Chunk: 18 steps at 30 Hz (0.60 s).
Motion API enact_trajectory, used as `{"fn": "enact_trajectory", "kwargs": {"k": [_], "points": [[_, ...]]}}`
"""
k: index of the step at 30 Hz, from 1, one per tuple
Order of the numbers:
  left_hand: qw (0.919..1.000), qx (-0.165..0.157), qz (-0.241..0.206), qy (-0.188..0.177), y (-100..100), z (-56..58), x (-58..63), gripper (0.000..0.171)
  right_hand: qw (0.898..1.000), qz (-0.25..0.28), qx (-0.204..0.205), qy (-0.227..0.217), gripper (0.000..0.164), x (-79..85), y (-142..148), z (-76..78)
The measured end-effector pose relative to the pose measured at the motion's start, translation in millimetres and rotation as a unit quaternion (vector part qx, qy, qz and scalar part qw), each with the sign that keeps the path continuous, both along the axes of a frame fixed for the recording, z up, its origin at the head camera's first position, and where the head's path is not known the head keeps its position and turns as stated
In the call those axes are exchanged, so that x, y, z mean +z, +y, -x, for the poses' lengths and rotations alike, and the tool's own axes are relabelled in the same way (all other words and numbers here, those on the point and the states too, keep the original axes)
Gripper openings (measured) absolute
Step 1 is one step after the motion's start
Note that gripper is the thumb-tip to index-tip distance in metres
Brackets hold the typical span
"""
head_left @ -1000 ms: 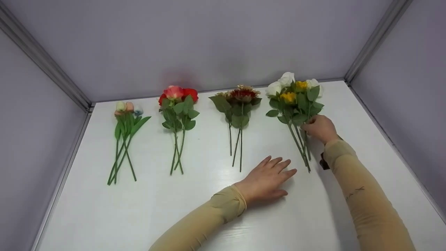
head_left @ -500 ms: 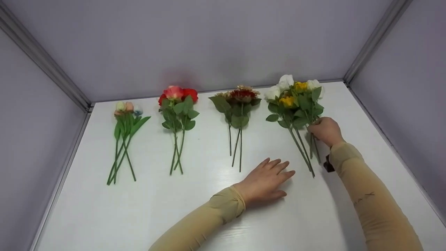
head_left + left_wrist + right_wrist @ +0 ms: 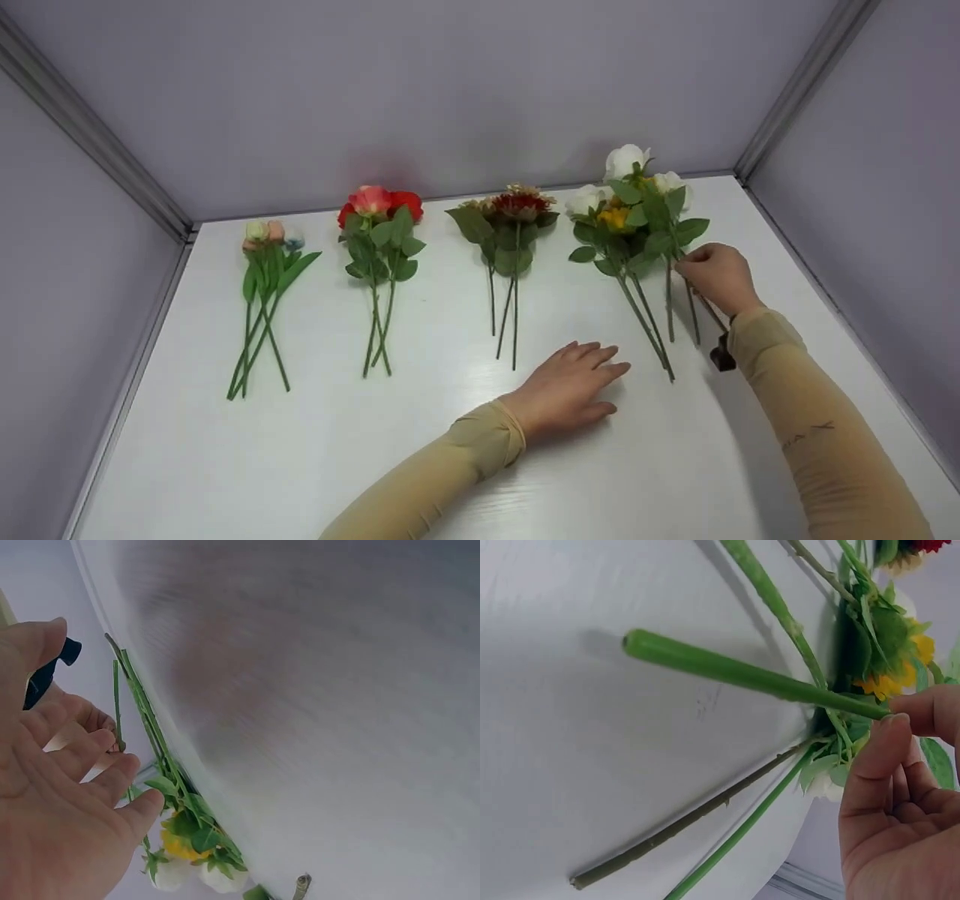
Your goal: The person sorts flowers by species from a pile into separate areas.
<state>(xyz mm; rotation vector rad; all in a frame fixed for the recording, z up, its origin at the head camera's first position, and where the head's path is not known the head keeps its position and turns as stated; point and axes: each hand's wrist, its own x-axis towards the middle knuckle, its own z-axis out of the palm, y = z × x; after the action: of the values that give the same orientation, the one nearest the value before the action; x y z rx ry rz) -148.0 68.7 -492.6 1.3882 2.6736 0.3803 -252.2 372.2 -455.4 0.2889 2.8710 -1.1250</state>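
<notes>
Pinching a green stem (image 3: 742, 678) between thumb and forefinger, my right hand (image 3: 718, 277) works at the right-hand end of the row. Grip narrow, fingertips only; the other fingers fold in beneath. In the right wrist view the stem's cut end stands off the tabletop (image 3: 225, 465), its shadow apart from it. Upper part runs into the leaves of the white-and-yellow bunch (image 3: 654, 214); which bloom tops it, I cannot tell for certain.

Bunch itself: white roses and yellow flowers, heads toward the back wall (image 3: 450, 90), other stems slanting down beside my grip. A black device (image 3: 722, 356) sits at my right wrist.

My left hand (image 3: 562, 394) holds nothing, fingers spread and extended, just below the stem ends.

Leftward along the row, each well apart: dark red and tan flowers (image 3: 514, 221), red and pink flowers (image 3: 381, 232), then pale tulips (image 3: 270, 266).
</notes>
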Motion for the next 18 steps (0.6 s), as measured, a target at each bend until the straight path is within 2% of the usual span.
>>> {"fn": "enact_trajectory", "kwargs": {"k": [5,7,9,10,12,16,18], "points": [[0.9959,0.035,-0.069,-0.047,-4,3.3,2.5,0.05,0.996,0.089,-0.014,-0.003,0.032,8.0,2,1.5],[0.9895,0.054,-0.105,-0.083,-5,4.7,3.4,0.046,0.991,0.129,-0.017,-0.003,0.033,10.8,0,3.1],[0.9777,0.078,-0.146,-0.13,-6,6.4,4.7,0.042,0.987,0.157,-0.015,-0.001,0.035,13.6,-3,4.1],[0.969,0.093,-0.167,-0.157,-7,7.2,5.6,0.04,0.986,0.167,-0.01,-0.003,0.036,15.4,-6,4.3],[0.9459,0.125,-0.212,-0.212,-9,9.0,7.2,0.036,0.982,0.187,-0.005,-0.009,0.038,18.0,-15,4.8],[0.8821,0.186,-0.302,-0.31,-14,14.5,9.3,0.036,0.972,0.232,0.001,-0.022,0.045,21.9,-45,3.5],[0.8553,0.204,-0.334,-0.34,-18,18.0,9.8,0.038,0.965,0.261,0.002,-0.026,0.047,21.9,-64,1.9]]}}
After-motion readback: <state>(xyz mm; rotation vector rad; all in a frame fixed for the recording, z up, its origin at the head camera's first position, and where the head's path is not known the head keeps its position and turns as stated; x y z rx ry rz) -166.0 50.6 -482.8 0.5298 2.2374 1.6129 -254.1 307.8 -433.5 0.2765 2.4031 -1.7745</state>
